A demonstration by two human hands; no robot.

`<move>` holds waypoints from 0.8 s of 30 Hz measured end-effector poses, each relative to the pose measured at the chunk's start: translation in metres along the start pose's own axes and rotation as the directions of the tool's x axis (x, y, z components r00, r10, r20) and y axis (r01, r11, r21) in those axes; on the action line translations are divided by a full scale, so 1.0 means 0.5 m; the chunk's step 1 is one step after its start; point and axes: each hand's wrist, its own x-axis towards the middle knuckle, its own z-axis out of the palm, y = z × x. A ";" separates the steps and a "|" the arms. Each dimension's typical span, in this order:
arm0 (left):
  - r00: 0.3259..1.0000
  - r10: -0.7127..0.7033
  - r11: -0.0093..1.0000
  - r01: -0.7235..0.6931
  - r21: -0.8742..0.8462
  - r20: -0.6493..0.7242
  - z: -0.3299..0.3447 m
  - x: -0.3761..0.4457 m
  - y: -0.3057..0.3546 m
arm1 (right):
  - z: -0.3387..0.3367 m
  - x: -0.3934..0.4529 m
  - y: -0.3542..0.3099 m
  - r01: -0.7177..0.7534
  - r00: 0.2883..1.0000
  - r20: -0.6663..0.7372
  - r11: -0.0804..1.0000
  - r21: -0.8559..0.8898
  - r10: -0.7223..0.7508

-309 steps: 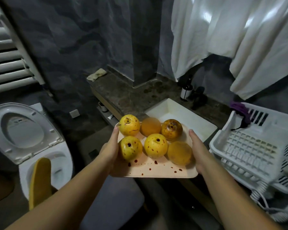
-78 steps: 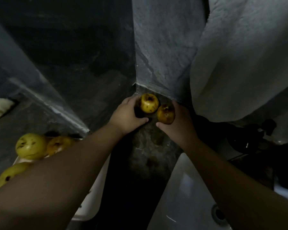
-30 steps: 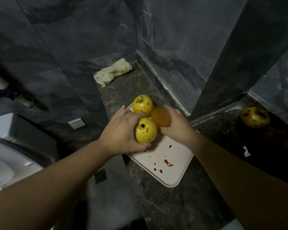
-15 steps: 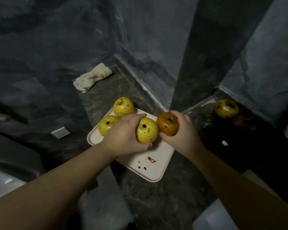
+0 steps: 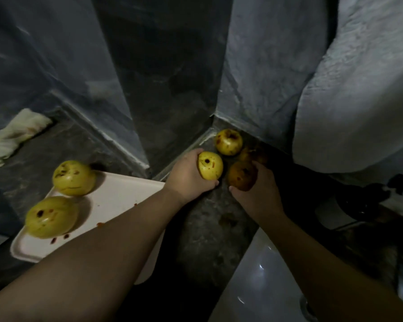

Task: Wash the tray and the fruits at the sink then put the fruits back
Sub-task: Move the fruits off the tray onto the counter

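My left hand (image 5: 187,176) grips a yellow fruit (image 5: 210,165) low over the dark stone counter in the wall corner. Beside it my right hand (image 5: 257,191) holds a brownish fruit (image 5: 241,178). Just behind them a yellow spotted fruit (image 5: 228,142) lies on the counter, and a dark fruit (image 5: 254,154) sits in shadow next to it. The pale tray (image 5: 116,201), flecked with red drops, lies at the left under my left forearm. Two yellow fruits (image 5: 73,177) (image 5: 51,217) sit on its left end.
The white sink (image 5: 254,282) opens at the lower right, its drain near the bottom edge. A white towel (image 5: 358,94) hangs at the right over a dark faucet area (image 5: 363,201). A crumpled pale cloth (image 5: 14,135) lies on the counter at far left. Grey walls close the corner.
Both hands carried a fruit each off the tray to the right, into the corner beside the two fruits there. Two fruits remain on the tray.
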 end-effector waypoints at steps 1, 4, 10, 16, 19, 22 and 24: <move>1.000 -0.001 1.000 0.001 -0.002 -0.006 0.013 0.019 0.002 | 0.002 0.005 0.006 -0.005 1.000 0.014 1.000 -0.011 0.005; 1.000 0.013 1.000 -0.013 0.007 -0.016 0.027 0.055 0.000 | 0.013 0.006 0.011 -0.005 0.999 0.034 1.000 -0.006 0.005; 0.999 0.025 0.999 -0.026 0.022 0.038 0.032 0.095 0.000 | 0.031 -0.006 0.017 -0.095 0.995 0.030 0.995 0.008 0.095; 0.997 0.044 0.999 -0.043 -0.027 0.061 0.027 0.090 0.003 | 0.035 -0.004 0.016 -0.160 0.984 0.074 0.987 -0.008 0.160; 0.995 0.055 0.999 -0.055 -0.003 0.085 0.021 0.074 0.004 | 0.026 -0.004 0.012 -0.171 0.979 0.113 0.985 -0.017 0.172; 0.992 0.061 0.997 -0.064 0.032 0.107 0.003 0.046 0.003 | 0.000 -0.011 0.004 -0.152 0.979 0.137 0.988 -0.025 0.154; 0.993 0.054 0.996 -0.061 0.064 0.101 -0.019 0.018 -0.002 | -0.024 -0.024 -0.010 -0.116 0.983 0.139 0.992 -0.050 0.122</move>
